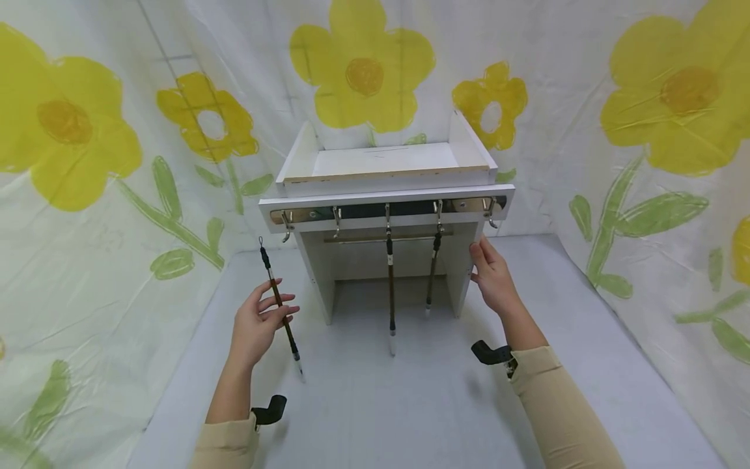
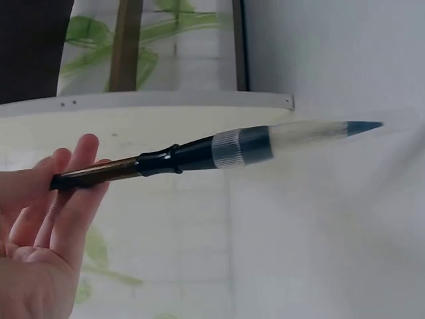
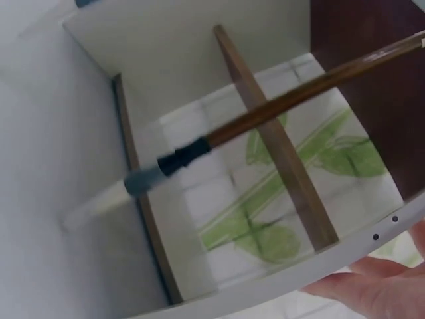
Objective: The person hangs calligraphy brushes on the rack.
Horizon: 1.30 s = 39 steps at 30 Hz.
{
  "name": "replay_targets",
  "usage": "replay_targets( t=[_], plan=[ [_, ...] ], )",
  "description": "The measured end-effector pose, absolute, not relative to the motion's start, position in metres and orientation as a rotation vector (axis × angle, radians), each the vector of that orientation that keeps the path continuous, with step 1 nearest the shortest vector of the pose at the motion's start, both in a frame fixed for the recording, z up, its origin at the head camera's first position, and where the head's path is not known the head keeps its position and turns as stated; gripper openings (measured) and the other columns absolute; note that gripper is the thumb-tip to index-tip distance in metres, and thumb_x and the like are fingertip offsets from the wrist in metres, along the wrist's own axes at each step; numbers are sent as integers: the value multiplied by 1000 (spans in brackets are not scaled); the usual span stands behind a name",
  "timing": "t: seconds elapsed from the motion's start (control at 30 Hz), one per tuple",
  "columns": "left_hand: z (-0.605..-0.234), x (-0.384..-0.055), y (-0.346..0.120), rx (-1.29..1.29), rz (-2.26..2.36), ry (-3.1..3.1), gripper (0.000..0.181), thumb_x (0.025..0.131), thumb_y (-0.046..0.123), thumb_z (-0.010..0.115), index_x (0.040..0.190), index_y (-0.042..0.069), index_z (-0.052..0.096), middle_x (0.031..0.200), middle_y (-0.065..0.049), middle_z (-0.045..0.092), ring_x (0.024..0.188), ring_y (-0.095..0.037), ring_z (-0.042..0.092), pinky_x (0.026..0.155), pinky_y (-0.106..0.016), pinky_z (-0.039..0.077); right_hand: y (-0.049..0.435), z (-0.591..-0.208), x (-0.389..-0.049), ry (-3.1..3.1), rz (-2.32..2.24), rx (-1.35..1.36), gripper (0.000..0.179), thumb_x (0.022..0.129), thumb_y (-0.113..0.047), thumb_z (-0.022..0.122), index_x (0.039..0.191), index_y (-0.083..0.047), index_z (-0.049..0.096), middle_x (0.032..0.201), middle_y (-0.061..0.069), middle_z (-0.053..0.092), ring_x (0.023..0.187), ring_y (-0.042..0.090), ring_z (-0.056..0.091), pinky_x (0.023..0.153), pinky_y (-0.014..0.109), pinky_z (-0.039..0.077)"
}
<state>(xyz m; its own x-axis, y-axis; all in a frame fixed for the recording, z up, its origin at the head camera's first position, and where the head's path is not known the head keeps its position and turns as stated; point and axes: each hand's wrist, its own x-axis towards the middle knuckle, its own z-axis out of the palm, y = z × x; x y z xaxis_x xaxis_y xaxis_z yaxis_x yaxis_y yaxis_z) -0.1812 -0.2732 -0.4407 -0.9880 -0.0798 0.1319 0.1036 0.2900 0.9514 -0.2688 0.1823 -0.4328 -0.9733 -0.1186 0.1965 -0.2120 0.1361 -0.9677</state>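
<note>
In the head view my left hand (image 1: 258,326) pinches a calligraphy brush (image 1: 288,326) by its brown handle, loop end up and tip pointing down, to the left of a white shelf rack (image 1: 387,194). Its pale bristles with a dark tip (image 2: 312,136) sit inside a clear cover in the left wrist view. My right hand (image 1: 492,273) holds the edge of the rack's right side panel (image 1: 465,273). Two more calligraphy brushes hang from the rack's hooks: one from the middle hook (image 1: 391,286), another from the hook right of it (image 1: 433,273).
A metal strip with several hooks (image 1: 336,220) runs along the rack's front. The rack stands on a white tabletop (image 1: 375,410) and has a wooden crossbar (image 1: 363,240) underneath. White curtains (image 1: 275,78) with yellow flowers surround the table.
</note>
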Motion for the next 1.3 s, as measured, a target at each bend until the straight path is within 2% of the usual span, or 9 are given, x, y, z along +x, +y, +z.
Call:
replay_targets(
  t=[0.23, 0.37, 0.6, 0.7, 1.03, 1.3],
  plan=[
    [-426, -169, -258, -136, -1663, -2332, 54, 97, 8, 68, 146, 20, 50, 121, -18, 71, 94, -12, 76, 83, -23, 58, 183, -434, -269, -2297, 1981, 342, 64, 106, -50, 37, 163, -29, 15, 167, 11, 22, 150, 39, 29, 107, 67, 37],
    [-419, -163, -245, -211, -1601, -2268, 52, 94, 5, 71, 142, 20, 56, 116, -16, 73, 90, -10, 76, 82, -21, 57, 183, -432, -269, -2283, 1995, 353, 62, 107, -50, 37, 163, -31, 16, 168, 9, 22, 150, 38, 28, 107, 67, 37],
    [-409, -156, -217, -437, -1439, -2269, 51, 90, -3, 72, 138, 9, 59, 108, -16, 76, 87, -26, 77, 79, -14, 56, 183, -433, -270, -2300, 2005, 328, 63, 106, -53, 38, 162, -35, 16, 169, 4, 18, 153, 34, 24, 108, 66, 36],
    [-407, -156, -208, -468, -1405, -2286, 51, 89, -5, 72, 137, 7, 60, 107, -15, 76, 88, -26, 77, 78, -16, 56, 183, -434, -271, -2308, 1995, 326, 63, 106, -53, 38, 162, -35, 16, 169, 3, 17, 153, 33, 23, 108, 66, 36],
    [-410, -158, -197, -532, -1344, -2413, 55, 88, -7, 73, 139, 9, 58, 108, -12, 77, 84, -22, 77, 73, -24, 60, 180, -433, -269, -2301, 1988, 321, 60, 107, -50, 37, 161, -36, 17, 169, 0, 18, 153, 34, 23, 108, 68, 35],
    [-406, -165, -194, -492, -1374, -2428, 54, 88, -5, 73, 139, 7, 58, 108, -15, 76, 84, -24, 77, 75, -33, 62, 179, -422, -262, -2295, 2017, 305, 60, 109, -41, 37, 163, -26, 16, 169, 8, 18, 152, 38, 23, 107, 68, 35]
  ],
)
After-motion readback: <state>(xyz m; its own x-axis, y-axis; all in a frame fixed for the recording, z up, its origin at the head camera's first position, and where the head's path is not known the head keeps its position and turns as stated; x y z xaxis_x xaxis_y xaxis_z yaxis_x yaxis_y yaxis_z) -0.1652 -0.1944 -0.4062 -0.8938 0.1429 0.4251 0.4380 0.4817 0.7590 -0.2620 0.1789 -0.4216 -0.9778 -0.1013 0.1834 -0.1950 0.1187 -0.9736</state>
